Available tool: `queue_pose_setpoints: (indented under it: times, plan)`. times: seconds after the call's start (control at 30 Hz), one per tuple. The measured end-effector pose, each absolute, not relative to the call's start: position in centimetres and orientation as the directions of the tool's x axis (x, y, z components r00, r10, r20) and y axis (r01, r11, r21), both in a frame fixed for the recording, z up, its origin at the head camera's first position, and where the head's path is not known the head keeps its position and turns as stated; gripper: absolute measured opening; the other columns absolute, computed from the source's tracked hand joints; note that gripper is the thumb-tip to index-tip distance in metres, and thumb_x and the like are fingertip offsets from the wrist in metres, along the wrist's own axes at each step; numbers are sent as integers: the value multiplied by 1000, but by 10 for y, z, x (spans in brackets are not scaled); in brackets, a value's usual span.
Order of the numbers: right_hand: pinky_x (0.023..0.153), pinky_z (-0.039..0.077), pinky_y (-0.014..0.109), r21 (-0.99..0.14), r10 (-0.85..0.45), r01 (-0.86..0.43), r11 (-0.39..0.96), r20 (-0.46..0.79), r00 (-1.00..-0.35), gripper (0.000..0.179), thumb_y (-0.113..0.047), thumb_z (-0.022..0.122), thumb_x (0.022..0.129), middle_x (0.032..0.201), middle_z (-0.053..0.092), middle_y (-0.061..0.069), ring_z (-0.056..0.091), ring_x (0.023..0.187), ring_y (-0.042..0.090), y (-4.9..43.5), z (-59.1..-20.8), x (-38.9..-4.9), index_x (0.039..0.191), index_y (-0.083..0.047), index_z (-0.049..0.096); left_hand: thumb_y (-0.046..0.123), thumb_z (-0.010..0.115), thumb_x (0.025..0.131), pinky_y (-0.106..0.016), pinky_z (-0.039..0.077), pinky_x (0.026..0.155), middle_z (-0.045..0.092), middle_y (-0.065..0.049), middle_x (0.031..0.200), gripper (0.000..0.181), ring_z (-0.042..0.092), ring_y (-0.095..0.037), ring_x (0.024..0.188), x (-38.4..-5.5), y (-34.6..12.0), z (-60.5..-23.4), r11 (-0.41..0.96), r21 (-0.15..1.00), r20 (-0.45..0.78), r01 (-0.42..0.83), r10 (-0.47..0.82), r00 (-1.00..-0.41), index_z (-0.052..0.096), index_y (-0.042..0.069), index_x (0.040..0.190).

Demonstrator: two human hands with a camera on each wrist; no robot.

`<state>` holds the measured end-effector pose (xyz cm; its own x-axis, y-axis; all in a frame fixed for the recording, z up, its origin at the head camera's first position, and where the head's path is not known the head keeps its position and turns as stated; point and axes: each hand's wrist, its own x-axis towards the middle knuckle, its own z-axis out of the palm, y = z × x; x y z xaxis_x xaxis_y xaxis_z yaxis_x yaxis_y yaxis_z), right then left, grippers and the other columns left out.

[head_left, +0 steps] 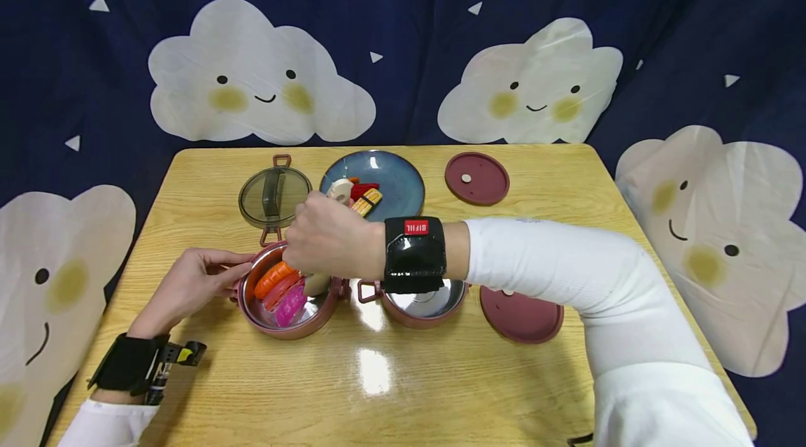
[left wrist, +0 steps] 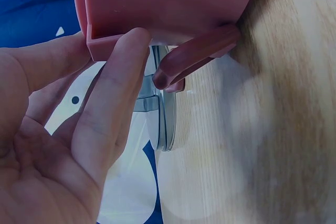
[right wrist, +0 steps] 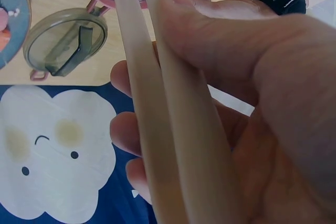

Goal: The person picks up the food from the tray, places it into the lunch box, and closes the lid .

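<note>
My left hand (head_left: 204, 286) grips the side handle (left wrist: 105, 46) of a pink pot (head_left: 290, 329), fingers and thumb on either side of it. Inside the pot lie an orange toy food piece (head_left: 274, 279), a red-pink one (head_left: 282, 291) and a magenta one (head_left: 291, 305). Over the pot's right side, my right hand (head_left: 330, 237) holds beige tongs (right wrist: 157, 108), whose two long arms run close together under the thumb. Their lower ends reach down into the pot, partly hidden by the hand in the head view.
Behind the pot lies a glass lid (head_left: 252, 199). A blue plate (head_left: 403, 188) holds several toy foods, including a yellow corn piece (head_left: 368, 201). Right of the pot is a second pink pot (head_left: 422, 321), partly under the right forearm. Two dark red lids (head_left: 488, 185) lie farther right.
</note>
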<state>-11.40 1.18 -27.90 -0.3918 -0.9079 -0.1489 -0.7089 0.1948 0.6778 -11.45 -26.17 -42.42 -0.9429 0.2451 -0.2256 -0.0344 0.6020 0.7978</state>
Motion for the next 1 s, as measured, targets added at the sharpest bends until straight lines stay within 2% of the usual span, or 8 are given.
queue_pose_setpoints:
  times: [0.17, 0.27, 0.37, 0.43, 0.6, 0.9, 1.0]
  plan:
    - [52, 19, 28, 665, -900, -716, 212, -153, -409, 38, -9, 55, 101, 79, 70, -19, 52, 65, 8, 12, -277, -115, 85, -38, 73, 23, 68, 104, -29, 64, 69, 79, -22, 113, 36, 74, -8, 76, -114, -262, -425, 598, 801, -215, -25, 250, -944, 73, -1, 131]
    - [55, 34, 24, 634, -885, -739, 228, -181, -429, 30, -13, 61, 99, 87, 74, -18, 61, 72, 8, 13, -274, -116, 91, -38, 75, 23, 69, 104, -29, 64, 69, 79, -22, 112, 36, 74, -8, 76, -114, -262, -424, 603, 798, -214, -23, 248, -945, 73, -1, 131]
    - [67, 50, 26, 601, -874, -761, 245, -202, -441, 25, -16, 64, 98, 97, 79, -15, 69, 84, 12, 14, -269, -117, 98, -37, 77, 23, 69, 104, -28, 64, 69, 79, -21, 112, 36, 74, -8, 76, -114, -262, -424, 606, 795, -218, -26, 246, -944, 73, -1, 131]
    - [74, 55, 28, 586, -870, -768, 257, -206, -448, 24, -16, 64, 99, 101, 79, -13, 71, 89, 13, 16, -266, -118, 99, -36, 77, 23, 69, 104, -28, 64, 69, 79, -21, 112, 36, 74, -8, 76, -114, -261, -424, 608, 793, -218, -26, 245, -945, 73, -1, 131]
    - [76, 56, 29, 562, -869, -774, 291, -184, -460, 30, -12, 58, 103, 98, 79, -9, 72, 91, 14, 24, -258, -122, 95, -34, 77, 22, 69, 104, -28, 64, 68, 79, -21, 111, 35, 73, -8, 75, -114, -262, -423, 613, 790, -208, -13, 247, -947, 74, -1, 130]
    - [73, 57, 32, 535, -891, -777, 331, -94, -444, 24, -13, 64, 102, 98, 80, -4, 73, 95, 19, 47, -253, -131, 92, -29, 80, 23, 70, 104, -28, 63, 67, 80, -20, 108, 36, 72, -9, 74, -114, -261, -423, 622, 783, -210, -15, 242, -947, 73, -1, 130]
    - [76, 58, 33, 523, -895, -782, 339, -76, -439, 21, -17, 65, 102, 102, 80, -4, 73, 99, 20, 56, -252, -135, 95, -28, 81, 23, 70, 103, -28, 62, 66, 80, -18, 106, 36, 71, -9, 73, -114, -261, -422, 630, 776, -213, -16, 238, -948, 73, -1, 130]
